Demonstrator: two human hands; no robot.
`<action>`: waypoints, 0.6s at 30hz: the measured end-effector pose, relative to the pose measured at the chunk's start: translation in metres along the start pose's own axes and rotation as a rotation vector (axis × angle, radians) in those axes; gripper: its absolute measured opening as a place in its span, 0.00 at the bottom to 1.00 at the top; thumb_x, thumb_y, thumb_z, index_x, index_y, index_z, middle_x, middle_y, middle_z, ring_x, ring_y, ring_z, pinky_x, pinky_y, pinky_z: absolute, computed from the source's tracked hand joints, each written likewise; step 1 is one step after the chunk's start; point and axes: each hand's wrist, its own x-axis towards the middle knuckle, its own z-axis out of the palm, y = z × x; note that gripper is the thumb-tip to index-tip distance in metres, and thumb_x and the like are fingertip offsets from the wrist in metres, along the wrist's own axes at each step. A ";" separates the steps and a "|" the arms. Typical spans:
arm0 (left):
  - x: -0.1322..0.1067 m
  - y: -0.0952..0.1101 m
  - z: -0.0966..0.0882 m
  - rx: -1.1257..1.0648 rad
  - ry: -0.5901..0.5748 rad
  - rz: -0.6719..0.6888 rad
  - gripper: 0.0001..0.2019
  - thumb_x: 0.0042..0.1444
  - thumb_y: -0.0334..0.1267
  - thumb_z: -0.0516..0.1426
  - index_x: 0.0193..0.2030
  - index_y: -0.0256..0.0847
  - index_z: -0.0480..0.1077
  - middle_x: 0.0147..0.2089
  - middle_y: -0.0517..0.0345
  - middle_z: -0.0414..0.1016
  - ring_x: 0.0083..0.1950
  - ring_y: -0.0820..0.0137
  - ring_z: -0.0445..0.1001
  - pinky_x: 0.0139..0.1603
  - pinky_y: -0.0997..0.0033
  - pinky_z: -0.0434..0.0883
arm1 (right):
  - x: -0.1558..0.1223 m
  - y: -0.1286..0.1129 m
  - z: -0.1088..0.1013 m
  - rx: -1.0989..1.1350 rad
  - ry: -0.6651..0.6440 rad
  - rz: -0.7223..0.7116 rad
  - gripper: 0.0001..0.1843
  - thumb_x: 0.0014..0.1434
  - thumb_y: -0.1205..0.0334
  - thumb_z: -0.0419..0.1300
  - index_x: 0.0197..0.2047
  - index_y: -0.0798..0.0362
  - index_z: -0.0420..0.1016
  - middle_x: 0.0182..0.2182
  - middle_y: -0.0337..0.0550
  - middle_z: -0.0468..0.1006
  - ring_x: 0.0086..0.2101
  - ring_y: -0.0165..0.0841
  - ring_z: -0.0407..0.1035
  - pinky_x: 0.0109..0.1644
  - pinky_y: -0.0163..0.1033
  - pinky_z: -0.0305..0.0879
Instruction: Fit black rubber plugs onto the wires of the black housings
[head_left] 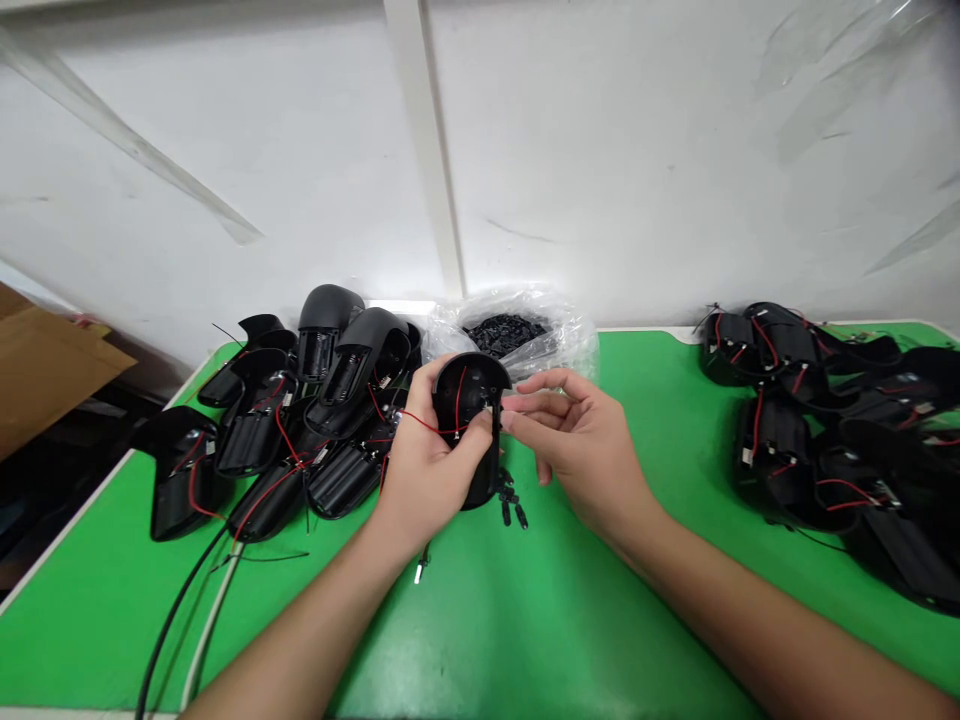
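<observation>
My left hand is wrapped round a black plastic housing and keeps it tilted up, with its hollow side facing me. Red wires run inside it and out over my fingers. At the housing's right edge, my right hand has thumb and fingertips closed in a pinch; whatever sits between them is too small to make out. Just below, several small black plastic pieces lie on the green tabletop. A thin lead with a pale tip hangs beneath my left hand.
Behind the housing stands a clear plastic bag of small black parts. More wired black housings are piled at the left and right. Cables cross the front left edge. A white wall closes the back.
</observation>
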 end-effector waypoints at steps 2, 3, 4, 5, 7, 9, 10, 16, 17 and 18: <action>0.000 0.001 0.001 -0.020 0.028 0.015 0.25 0.55 0.41 0.69 0.58 0.49 0.70 0.50 0.62 0.78 0.49 0.78 0.77 0.56 0.75 0.78 | 0.001 -0.001 0.002 -0.008 -0.019 -0.042 0.22 0.46 0.70 0.76 0.44 0.53 0.76 0.36 0.40 0.85 0.26 0.27 0.74 0.18 0.27 0.68; 0.000 0.001 0.001 -0.019 0.044 0.031 0.25 0.54 0.41 0.69 0.58 0.48 0.70 0.50 0.62 0.79 0.48 0.78 0.77 0.55 0.76 0.78 | 0.001 -0.002 0.002 -0.007 -0.031 -0.067 0.22 0.47 0.70 0.76 0.45 0.52 0.76 0.37 0.39 0.85 0.27 0.27 0.75 0.21 0.27 0.71; 0.000 0.002 0.001 -0.015 0.060 0.044 0.25 0.54 0.40 0.69 0.58 0.48 0.71 0.50 0.62 0.79 0.46 0.79 0.77 0.54 0.77 0.77 | 0.001 -0.003 0.003 -0.007 -0.045 -0.090 0.23 0.48 0.70 0.75 0.46 0.52 0.76 0.37 0.39 0.85 0.29 0.26 0.76 0.26 0.27 0.75; 0.001 0.002 0.001 -0.011 0.075 0.052 0.25 0.54 0.40 0.69 0.58 0.47 0.71 0.49 0.62 0.79 0.45 0.80 0.76 0.51 0.78 0.77 | 0.001 -0.004 0.003 -0.009 -0.060 -0.109 0.22 0.49 0.71 0.75 0.47 0.52 0.77 0.38 0.39 0.85 0.30 0.25 0.77 0.31 0.28 0.77; 0.002 0.002 0.000 -0.001 0.105 0.059 0.25 0.54 0.40 0.69 0.58 0.46 0.72 0.47 0.62 0.79 0.44 0.80 0.76 0.48 0.80 0.76 | 0.001 -0.006 0.003 -0.018 -0.090 -0.125 0.22 0.50 0.71 0.74 0.47 0.52 0.77 0.38 0.39 0.86 0.34 0.26 0.78 0.39 0.30 0.79; 0.004 0.002 -0.001 0.011 0.123 0.066 0.24 0.54 0.39 0.69 0.57 0.45 0.72 0.47 0.62 0.80 0.46 0.79 0.76 0.51 0.79 0.76 | 0.000 -0.008 0.002 -0.024 -0.113 -0.104 0.22 0.50 0.71 0.73 0.48 0.51 0.77 0.37 0.39 0.86 0.36 0.27 0.79 0.42 0.31 0.79; 0.004 0.002 -0.002 0.017 0.126 0.072 0.24 0.54 0.39 0.69 0.57 0.45 0.73 0.48 0.61 0.80 0.48 0.79 0.77 0.53 0.79 0.77 | 0.000 -0.008 0.001 -0.019 -0.123 -0.084 0.22 0.50 0.71 0.74 0.48 0.51 0.77 0.36 0.39 0.86 0.36 0.27 0.79 0.42 0.32 0.79; 0.003 0.000 -0.004 0.000 0.091 0.043 0.26 0.54 0.40 0.70 0.58 0.47 0.71 0.53 0.60 0.79 0.55 0.74 0.77 0.62 0.72 0.79 | 0.005 -0.009 -0.003 0.062 -0.161 0.054 0.23 0.48 0.71 0.75 0.48 0.52 0.78 0.36 0.38 0.86 0.33 0.27 0.78 0.43 0.35 0.77; 0.003 0.000 -0.004 -0.005 0.080 0.030 0.25 0.54 0.41 0.70 0.58 0.48 0.71 0.52 0.60 0.79 0.54 0.74 0.78 0.59 0.72 0.80 | 0.006 -0.009 -0.004 0.066 -0.169 0.074 0.22 0.48 0.71 0.74 0.47 0.52 0.78 0.36 0.38 0.86 0.33 0.27 0.78 0.43 0.35 0.76; 0.003 0.000 -0.004 -0.009 0.066 0.016 0.25 0.54 0.42 0.70 0.58 0.48 0.70 0.51 0.60 0.79 0.52 0.75 0.78 0.56 0.73 0.81 | 0.007 -0.009 -0.005 0.069 -0.178 0.095 0.22 0.48 0.71 0.74 0.47 0.52 0.79 0.36 0.38 0.85 0.33 0.27 0.77 0.42 0.35 0.75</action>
